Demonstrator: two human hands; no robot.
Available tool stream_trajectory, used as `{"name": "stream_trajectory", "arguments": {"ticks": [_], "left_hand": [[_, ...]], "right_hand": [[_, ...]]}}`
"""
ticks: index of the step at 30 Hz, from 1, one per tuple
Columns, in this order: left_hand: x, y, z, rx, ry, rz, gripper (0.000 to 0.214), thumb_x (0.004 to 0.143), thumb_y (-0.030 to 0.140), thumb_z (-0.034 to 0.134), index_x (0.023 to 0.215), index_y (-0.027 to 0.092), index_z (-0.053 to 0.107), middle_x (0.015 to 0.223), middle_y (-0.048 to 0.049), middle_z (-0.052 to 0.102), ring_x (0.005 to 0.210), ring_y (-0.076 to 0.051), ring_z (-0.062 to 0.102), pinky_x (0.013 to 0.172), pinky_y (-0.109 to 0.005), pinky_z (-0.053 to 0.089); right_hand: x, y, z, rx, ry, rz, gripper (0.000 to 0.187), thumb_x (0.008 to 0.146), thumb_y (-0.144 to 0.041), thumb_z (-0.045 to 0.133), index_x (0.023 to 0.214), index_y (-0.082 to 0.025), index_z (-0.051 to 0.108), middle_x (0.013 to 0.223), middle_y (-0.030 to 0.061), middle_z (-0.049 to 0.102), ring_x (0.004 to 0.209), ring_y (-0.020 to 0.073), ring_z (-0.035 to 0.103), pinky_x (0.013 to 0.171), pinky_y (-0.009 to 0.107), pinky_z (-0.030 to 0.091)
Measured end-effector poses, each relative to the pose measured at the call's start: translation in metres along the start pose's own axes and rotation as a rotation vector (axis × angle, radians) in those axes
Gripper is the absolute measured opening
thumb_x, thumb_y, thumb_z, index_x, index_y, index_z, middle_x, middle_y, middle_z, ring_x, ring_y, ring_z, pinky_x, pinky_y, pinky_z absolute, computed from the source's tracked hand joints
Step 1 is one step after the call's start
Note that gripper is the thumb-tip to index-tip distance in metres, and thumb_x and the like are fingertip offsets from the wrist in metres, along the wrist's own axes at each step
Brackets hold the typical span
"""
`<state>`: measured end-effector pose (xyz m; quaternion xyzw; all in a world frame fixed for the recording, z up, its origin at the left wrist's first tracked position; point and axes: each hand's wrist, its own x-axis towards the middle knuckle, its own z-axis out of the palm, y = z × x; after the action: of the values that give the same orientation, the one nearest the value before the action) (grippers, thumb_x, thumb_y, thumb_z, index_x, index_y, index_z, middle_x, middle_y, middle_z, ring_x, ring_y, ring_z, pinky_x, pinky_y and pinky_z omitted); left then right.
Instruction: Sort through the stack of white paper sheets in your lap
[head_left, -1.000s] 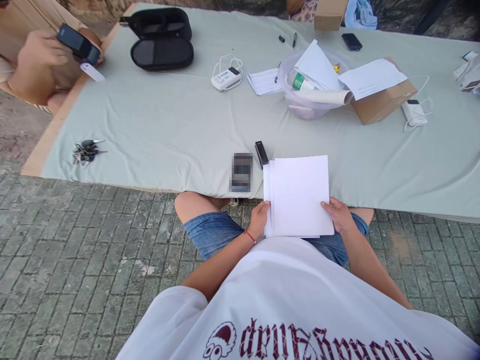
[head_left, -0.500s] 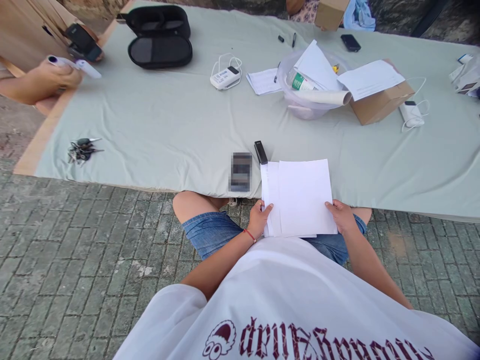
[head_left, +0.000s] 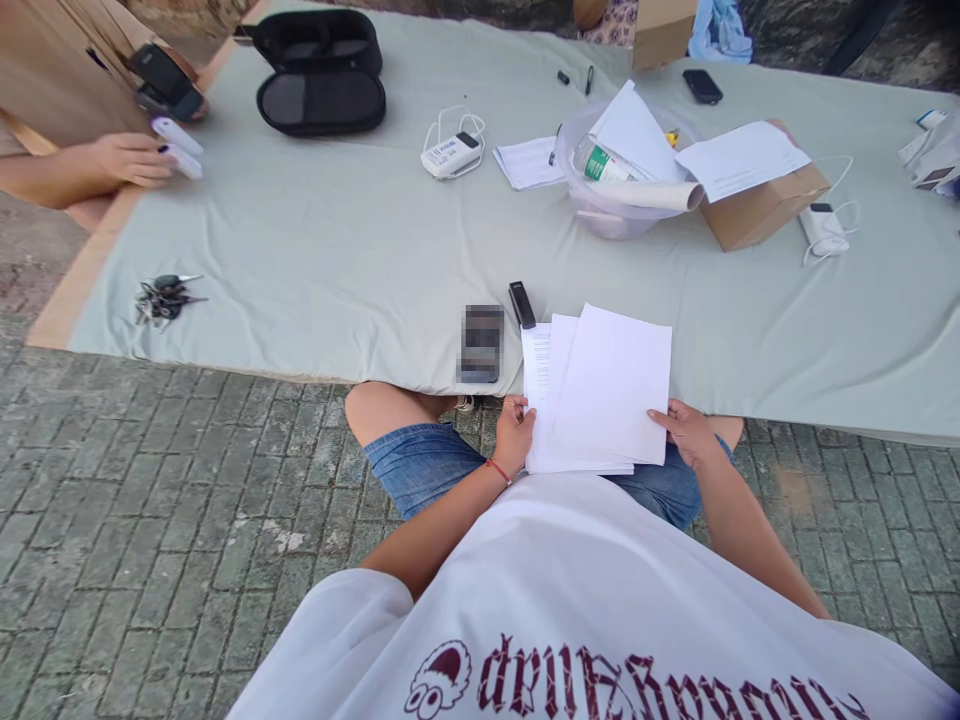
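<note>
A stack of white paper sheets (head_left: 600,385) lies over my lap and the near edge of the table (head_left: 337,250). My left hand (head_left: 513,432) pinches the stack's lower left corner. At the right edge, my right hand (head_left: 686,432) grips the top sheet, which is tilted and fanned away from the sheets below. A small black stapler (head_left: 522,304) lies just beyond the papers. Next to it is a blurred dark phone (head_left: 481,343).
Another person's hand (head_left: 135,158) at the far left holds a white pen-like object, with a black device above it. Keys (head_left: 161,297), a black case (head_left: 321,70), a white charger (head_left: 450,155), a plastic bowl (head_left: 600,215) of papers and a cardboard box (head_left: 761,205) lie on the grey-green cloth.
My right hand has slid and rotated the top sheet to the right, off the stack. The other person's hand has lowered to the table's left edge.
</note>
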<state>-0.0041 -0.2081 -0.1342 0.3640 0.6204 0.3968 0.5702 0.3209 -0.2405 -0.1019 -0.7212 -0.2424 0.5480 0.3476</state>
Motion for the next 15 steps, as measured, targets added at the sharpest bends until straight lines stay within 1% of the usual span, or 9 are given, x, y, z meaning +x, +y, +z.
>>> {"name": "stream_trajectory", "arguments": {"ticks": [4, 8, 11, 13, 15], "left_hand": [[-0.002, 0.007, -0.001, 0.021, 0.014, 0.013, 0.032, 0.080, 0.019, 0.062, 0.109, 0.022, 0.048, 0.076, 0.0034, 0.057, 0.062, -0.012, 0.054, 0.061, -0.025, 0.041], [-0.002, 0.008, -0.002, 0.025, 0.021, 0.024, 0.026, 0.084, 0.023, 0.061, 0.107, 0.022, 0.050, 0.075, 0.0034, 0.055, 0.063, -0.012, 0.053, 0.063, -0.026, 0.041], [-0.002, 0.006, 0.000, 0.009, 0.040, 0.017, 0.024, 0.087, 0.030, 0.060, 0.107, 0.023, 0.050, 0.072, 0.0048, 0.051, 0.064, -0.012, 0.052, 0.065, -0.026, 0.041], [-0.002, 0.005, 0.001, 0.001, 0.032, 0.015, 0.028, 0.086, 0.032, 0.062, 0.110, 0.023, 0.049, 0.072, 0.0048, 0.051, 0.065, -0.013, 0.053, 0.067, -0.026, 0.042], [-0.002, 0.006, 0.002, -0.013, -0.001, 0.012, 0.037, 0.083, 0.030, 0.066, 0.114, 0.023, 0.048, 0.077, 0.0033, 0.055, 0.068, -0.013, 0.056, 0.067, -0.027, 0.043]], "right_hand": [[-0.001, 0.004, 0.009, 0.064, -0.001, -0.007, 0.040, 0.062, -0.035, 0.086, 0.098, -0.024, 0.071, 0.100, 0.0032, 0.077, 0.087, 0.0222, 0.072, 0.074, 0.034, 0.062], [-0.001, 0.007, 0.010, 0.118, 0.002, -0.010, 0.037, 0.062, -0.032, 0.085, 0.096, -0.025, 0.071, 0.100, 0.0036, 0.077, 0.087, 0.0226, 0.073, 0.076, 0.036, 0.062], [-0.004, 0.006, 0.016, 0.130, -0.022, -0.002, 0.039, 0.063, -0.034, 0.086, 0.098, -0.026, 0.071, 0.100, 0.0035, 0.077, 0.086, 0.0223, 0.073, 0.075, 0.035, 0.062], [-0.007, 0.005, 0.022, 0.121, -0.046, -0.003, 0.042, 0.063, -0.037, 0.086, 0.100, -0.026, 0.071, 0.101, 0.0037, 0.077, 0.087, 0.0226, 0.072, 0.074, 0.035, 0.062], [-0.010, 0.004, 0.029, 0.096, -0.081, -0.009, 0.045, 0.063, -0.041, 0.086, 0.101, -0.024, 0.070, 0.102, 0.0043, 0.076, 0.086, 0.0231, 0.072, 0.073, 0.035, 0.061]]}}
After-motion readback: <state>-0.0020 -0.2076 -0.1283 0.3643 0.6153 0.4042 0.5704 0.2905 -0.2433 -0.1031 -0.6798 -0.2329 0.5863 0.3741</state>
